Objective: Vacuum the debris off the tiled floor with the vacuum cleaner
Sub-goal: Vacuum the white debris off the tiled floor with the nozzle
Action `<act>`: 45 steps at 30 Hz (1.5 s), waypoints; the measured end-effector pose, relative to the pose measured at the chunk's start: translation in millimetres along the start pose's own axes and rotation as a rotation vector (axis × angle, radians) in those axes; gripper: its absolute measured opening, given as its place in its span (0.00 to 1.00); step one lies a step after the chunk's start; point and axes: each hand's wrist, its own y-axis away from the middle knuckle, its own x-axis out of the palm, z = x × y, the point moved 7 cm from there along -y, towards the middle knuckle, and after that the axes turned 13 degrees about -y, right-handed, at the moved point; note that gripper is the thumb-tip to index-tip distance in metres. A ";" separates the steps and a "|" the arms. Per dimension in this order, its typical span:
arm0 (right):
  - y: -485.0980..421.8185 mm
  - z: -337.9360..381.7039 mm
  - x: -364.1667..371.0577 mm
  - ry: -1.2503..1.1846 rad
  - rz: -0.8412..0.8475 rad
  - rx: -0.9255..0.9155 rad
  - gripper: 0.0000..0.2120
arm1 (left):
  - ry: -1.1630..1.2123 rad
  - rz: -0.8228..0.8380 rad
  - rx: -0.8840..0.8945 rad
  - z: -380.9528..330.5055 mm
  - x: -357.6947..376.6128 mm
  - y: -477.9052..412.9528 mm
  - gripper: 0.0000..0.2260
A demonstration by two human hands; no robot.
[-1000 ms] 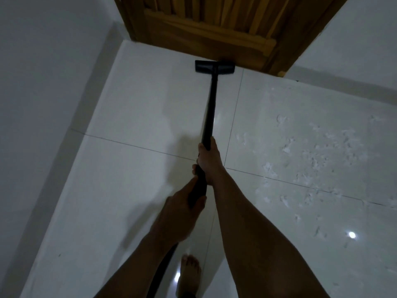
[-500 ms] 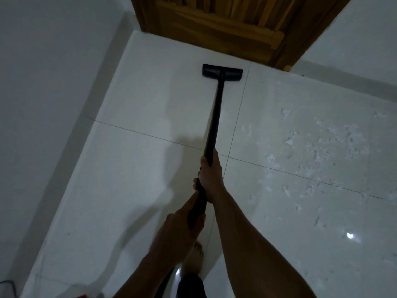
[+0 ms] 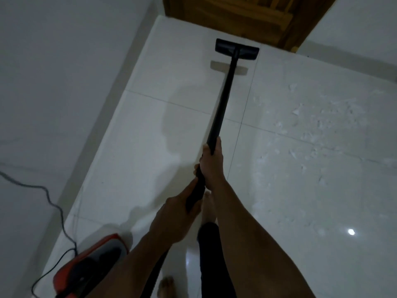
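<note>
A black vacuum wand [image 3: 223, 97] runs from my hands up to its flat black floor head [image 3: 237, 49], which sits on the white tiled floor [image 3: 137, 147] near the wooden door. My right hand [image 3: 211, 163] grips the wand higher up. My left hand [image 3: 177, 218] grips it lower down, just behind the right. White paper-like debris [image 3: 318, 127] lies scattered over the tiles to the right of the wand. The red and black vacuum body [image 3: 90, 267] stands at the lower left.
A wooden door [image 3: 240, 16] closes the far end. A white wall [image 3: 53, 82] runs along the left, with a dark power cord [image 3: 53, 203] leading to the vacuum body. My bare feet [image 3: 167, 286] are on the tiles below my arms.
The floor head has drawn back from the door towards me. The view has shifted back, and the vacuum body and its cord have come into sight at the lower left.
</note>
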 end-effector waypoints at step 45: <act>550.4 -436.3 -258.1 -0.079 -0.052 0.212 0.31 | -0.042 0.220 0.007 104.9 308.7 643.8 0.30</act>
